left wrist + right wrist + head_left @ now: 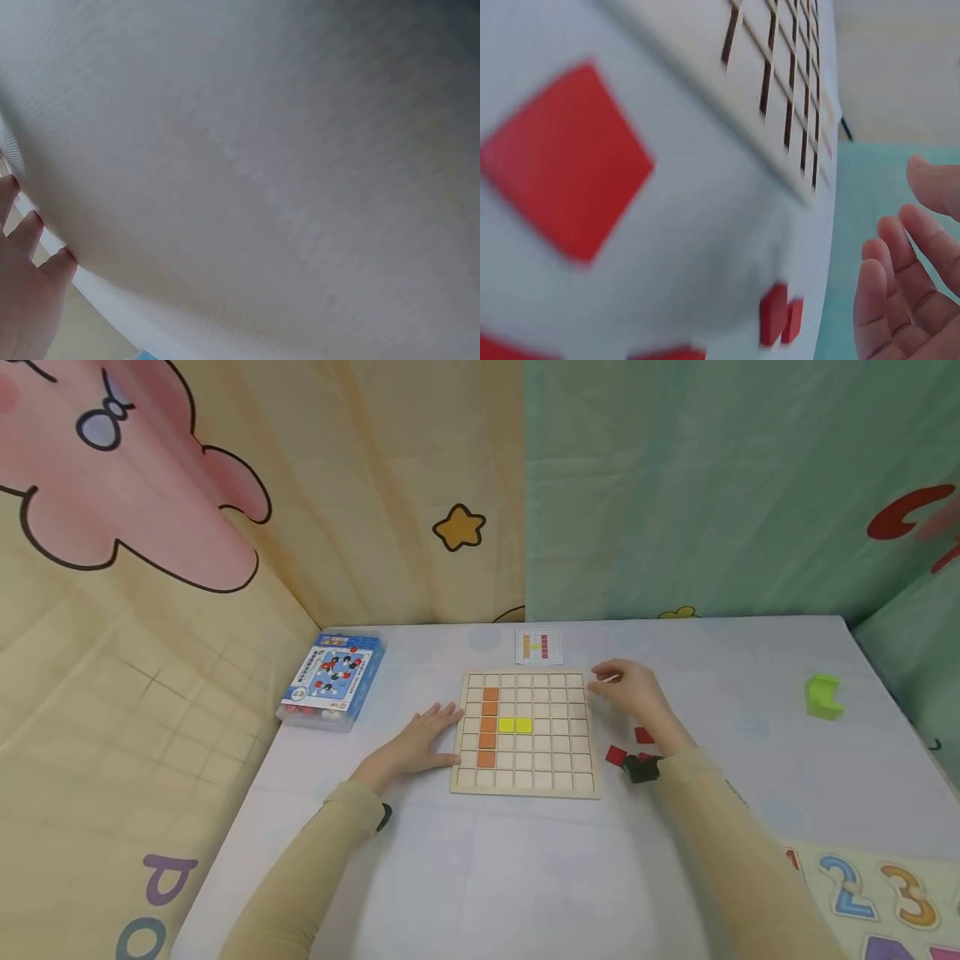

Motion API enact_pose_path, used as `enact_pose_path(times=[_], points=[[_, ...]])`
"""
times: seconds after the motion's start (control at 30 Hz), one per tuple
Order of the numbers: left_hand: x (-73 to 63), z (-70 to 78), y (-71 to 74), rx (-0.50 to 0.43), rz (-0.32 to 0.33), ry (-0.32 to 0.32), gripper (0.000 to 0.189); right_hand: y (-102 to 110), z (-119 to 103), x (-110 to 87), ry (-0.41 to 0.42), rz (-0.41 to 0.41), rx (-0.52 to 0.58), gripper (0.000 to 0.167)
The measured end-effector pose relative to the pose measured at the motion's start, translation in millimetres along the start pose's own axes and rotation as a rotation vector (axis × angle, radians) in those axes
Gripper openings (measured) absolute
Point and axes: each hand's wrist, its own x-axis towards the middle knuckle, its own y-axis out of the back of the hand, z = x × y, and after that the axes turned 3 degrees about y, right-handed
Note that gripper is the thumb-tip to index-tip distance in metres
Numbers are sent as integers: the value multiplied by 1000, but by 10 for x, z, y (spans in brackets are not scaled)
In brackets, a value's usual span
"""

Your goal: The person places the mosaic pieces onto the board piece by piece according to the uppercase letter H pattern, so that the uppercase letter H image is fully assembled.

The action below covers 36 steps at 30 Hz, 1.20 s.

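A wooden grid board (525, 794) lies flat on the table, with a column of orange tiles (488, 724) and two yellow tiles (515, 725) in its cells. My left hand (420, 739) is at the board's left edge, fingers spread and touching it; the left wrist view catches only part of this hand (30, 300). Beyond the board's upper right corner hovers my right hand (630, 687), its thumb and fingers apart in the right wrist view with nothing seen between them. Loose red tiles (570, 161) lie right of the board, partly hidden by the wrist strap in the head view.
A small pattern card (538, 647) lies behind the board. At the back left is a boxed set (330, 677) with a blue cover. A green block (823, 697) stands at the far right, and a number sheet (817, 906) fills the near right corner.
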Motion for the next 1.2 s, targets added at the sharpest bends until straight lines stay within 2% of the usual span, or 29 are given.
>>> enact_pose_path(times=[0.17,0.3,0.73,0.9,1.2], points=[[0,1,3,0,-5,4,89,207,227,-2,-53,62,26,44],[8,-1,-1,0,-7,10,89,279,325,-11,-108,71,60,48],[8,-18,-4,8,-7,1,89,237,423,12,-160,73,97,56],[6,-17,-4,8,-4,1,89,166,424,43,-150,62,48,53],[2,-10,-2,2,-4,-5,88,84,354,54,-84,50,-138,42]])
